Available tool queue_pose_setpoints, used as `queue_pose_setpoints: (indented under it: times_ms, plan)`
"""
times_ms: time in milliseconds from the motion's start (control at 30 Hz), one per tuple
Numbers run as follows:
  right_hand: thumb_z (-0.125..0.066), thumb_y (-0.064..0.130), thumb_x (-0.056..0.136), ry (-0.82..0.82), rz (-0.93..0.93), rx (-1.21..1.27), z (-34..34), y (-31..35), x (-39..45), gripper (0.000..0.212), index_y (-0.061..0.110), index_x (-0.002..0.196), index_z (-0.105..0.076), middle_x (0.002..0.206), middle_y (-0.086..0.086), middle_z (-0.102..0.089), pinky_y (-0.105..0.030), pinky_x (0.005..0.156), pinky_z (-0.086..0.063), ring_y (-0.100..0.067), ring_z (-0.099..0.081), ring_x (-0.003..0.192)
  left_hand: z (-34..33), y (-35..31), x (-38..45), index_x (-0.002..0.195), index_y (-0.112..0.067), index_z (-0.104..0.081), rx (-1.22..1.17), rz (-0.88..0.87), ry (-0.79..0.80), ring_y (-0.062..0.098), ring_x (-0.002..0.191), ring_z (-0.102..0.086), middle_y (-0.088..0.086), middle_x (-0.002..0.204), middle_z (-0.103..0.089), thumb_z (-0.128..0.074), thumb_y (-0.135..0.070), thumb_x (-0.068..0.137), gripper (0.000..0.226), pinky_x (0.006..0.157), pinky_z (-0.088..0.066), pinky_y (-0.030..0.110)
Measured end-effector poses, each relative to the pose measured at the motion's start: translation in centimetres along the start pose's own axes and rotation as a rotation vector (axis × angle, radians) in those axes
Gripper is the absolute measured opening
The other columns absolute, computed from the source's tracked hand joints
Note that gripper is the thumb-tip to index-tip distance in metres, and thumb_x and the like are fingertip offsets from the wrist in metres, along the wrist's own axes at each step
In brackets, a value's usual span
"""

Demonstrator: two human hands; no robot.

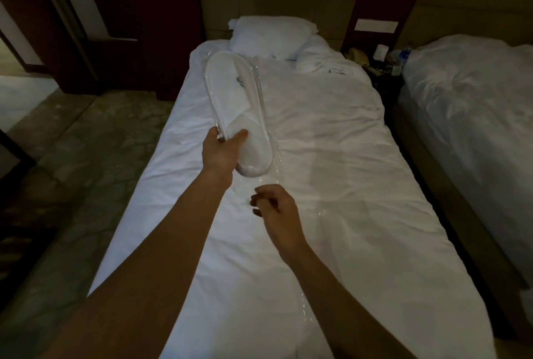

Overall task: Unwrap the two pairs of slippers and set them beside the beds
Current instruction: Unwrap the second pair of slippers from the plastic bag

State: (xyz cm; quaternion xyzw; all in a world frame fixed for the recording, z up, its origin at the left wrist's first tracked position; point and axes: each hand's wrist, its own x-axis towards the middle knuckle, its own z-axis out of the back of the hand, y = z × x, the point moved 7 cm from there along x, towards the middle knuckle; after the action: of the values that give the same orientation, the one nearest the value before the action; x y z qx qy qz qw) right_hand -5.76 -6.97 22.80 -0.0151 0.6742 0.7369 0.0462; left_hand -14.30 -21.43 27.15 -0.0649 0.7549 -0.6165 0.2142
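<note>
Above the bed (331, 156), your left hand (220, 151) pinches the wrapped slippers (235, 104), which extend away beyond it. Your right hand (274, 205), fingers loosely curled, holds nothing, just below the pack's near end.

Nothing is reading clearly from here: a small dark mark is showing on the wrapped slippers (237, 104) toward the pillow (271, 35), and the bottle (405, 54) right of that pillow is wearing a blurred label.

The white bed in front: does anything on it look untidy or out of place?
Yes. Near the white pillow, the white sheet is bunched and rumpled, not smooth. A strip of clear plastic wrapping trails loose down the white bed. Nothing looks spilled or torn.
</note>
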Motion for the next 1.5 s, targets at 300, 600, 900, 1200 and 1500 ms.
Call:
queue_pose_setpoints:
  times_ms: [300, 600, 900, 1200, 1500]
  plan:
    - [-0.070, 0.015, 0.087, 0.064, -0.355, 0.725, -1.0, -2.7, 1.3, 0.033, 0.002, 0.117, -0.064, 0.108, -0.012, -0.073, -0.033, 0.082, -0.057, -0.027, -0.070, 0.105, -0.1, 1.6, -1.3, 0.121, -0.019, -0.058, -0.033, 0.006, 0.079, 0.024, 0.110, -0.063, 0.003, 0.115, -0.067, -0.071, -0.019, 0.085, 0.039, 0.096, -0.053, 0.043]
    - [-0.070, 0.010, 0.087, -0.026, -0.425, 0.824, -0.9, -5.5, 0.9, 0.033, 0.010, 0.118, -0.060, 0.115, -0.016, -0.071, -0.033, 0.079, -0.058, -0.029, -0.071, 0.102, 0.2, 7.3, -2.4, 0.118, -0.017, -0.059, -0.092, 0.138, 0.082, 0.029, 0.109, -0.066, 0.007, 0.115, -0.069, -0.073, -0.016, 0.083, 0.038, 0.092, -0.056, 0.045]
    - [-0.066, 0.001, 0.087, -0.009, -0.395, 0.794, 1.6, -6.8, 0.0, 0.024, 0.004, 0.109, -0.059, 0.113, -0.019, -0.068, -0.037, 0.077, -0.060, -0.033, -0.072, 0.098, -1.3, 6.8, -1.2, 0.119, -0.011, -0.062, -0.076, 0.109, 0.072, 0.027, 0.104, -0.067, 0.007, 0.110, -0.071, -0.076, -0.016, 0.080, 0.042, 0.093, -0.056, 0.041]
    - [-0.060, -0.003, 0.089, -0.026, -0.425, 0.777, 4.4, -8.4, -0.3, 0.017, 0.004, 0.102, -0.053, 0.118, -0.023, -0.063, -0.042, 0.079, -0.060, -0.035, -0.070, 0.100, -3.4, 9.8, -0.7, 0.126, -0.013, -0.058, -0.016, 0.180, 0.084, 0.027, 0.111, -0.063, 0.009, 0.122, -0.065, -0.076, -0.027, 0.080, 0.052, 0.096, -0.054, 0.045]
    - [-0.059, -0.001, 0.086, 0.027, -0.505, 0.722, 7.8, -9.7, -2.6, 0.015, 0.004, 0.099, -0.052, 0.111, -0.020, -0.059, -0.040, 0.072, -0.060, -0.033, -0.071, 0.088, -3.8, 13.9, 0.4, 0.125, -0.009, -0.059, -0.058, 0.371, 0.064, 0.025, 0.102, -0.065, 0.010, 0.122, -0.066, -0.078, -0.022, 0.079, 0.052, 0.070, -0.057, 0.032]
